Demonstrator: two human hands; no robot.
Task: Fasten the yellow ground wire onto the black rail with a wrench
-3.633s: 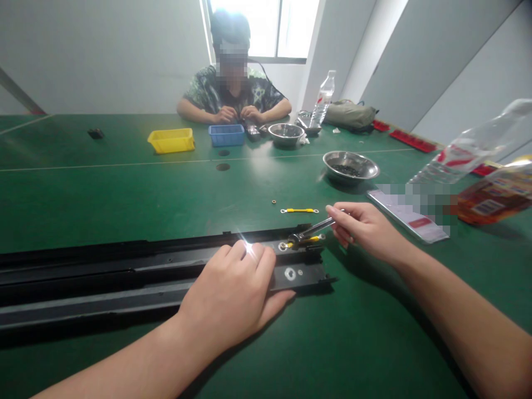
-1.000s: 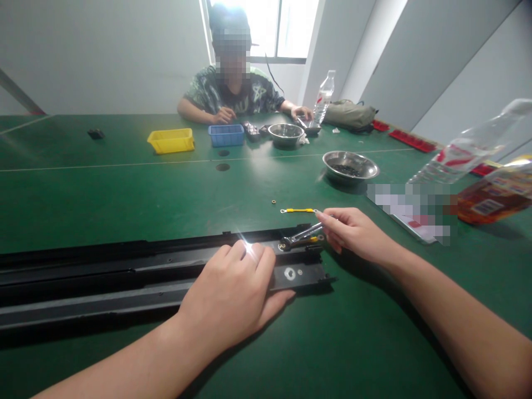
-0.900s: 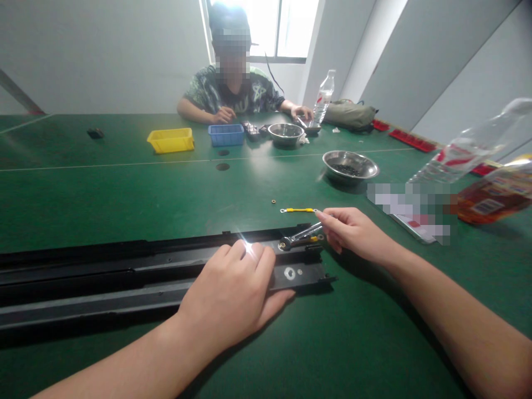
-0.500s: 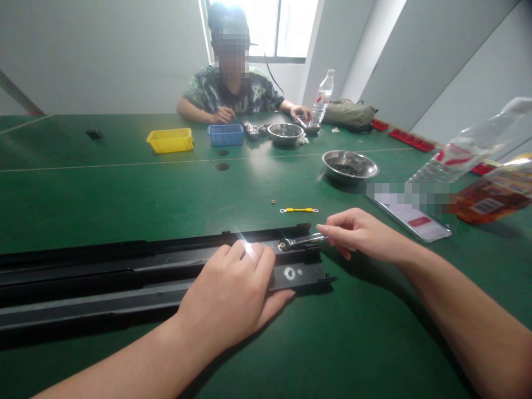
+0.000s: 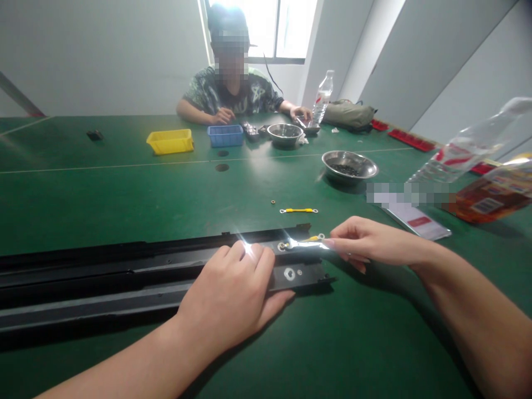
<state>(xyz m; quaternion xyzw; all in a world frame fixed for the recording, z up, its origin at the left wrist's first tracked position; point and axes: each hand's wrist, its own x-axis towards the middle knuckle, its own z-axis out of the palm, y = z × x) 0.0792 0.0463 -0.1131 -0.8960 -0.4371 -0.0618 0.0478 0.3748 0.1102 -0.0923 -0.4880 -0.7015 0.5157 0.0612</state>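
Note:
Two long black metal rails lie side by side on the green table, reaching out of view at the left. My left hand is closed over them near their right end, thumb along the near edge. A shiny wrench is pinched by its handle in my right hand. Its head is beside a small nut on the far rail; whether it fits round the nut is hard to tell because of glare. Behind the wrench shows a yellow wire with a ring terminal, partly hidden.
Beyond the rails lie another yellow wire and a loose nut. Farther back are a metal bowl of dark small parts, a yellow bin and a blue bin. A phone and bottles stand right. A person sits opposite.
My right hand has moved slightly right and toward me, swinging the wrench handle nearer. The yellow wire behind it has come into view. My left hand stays put on the rails.

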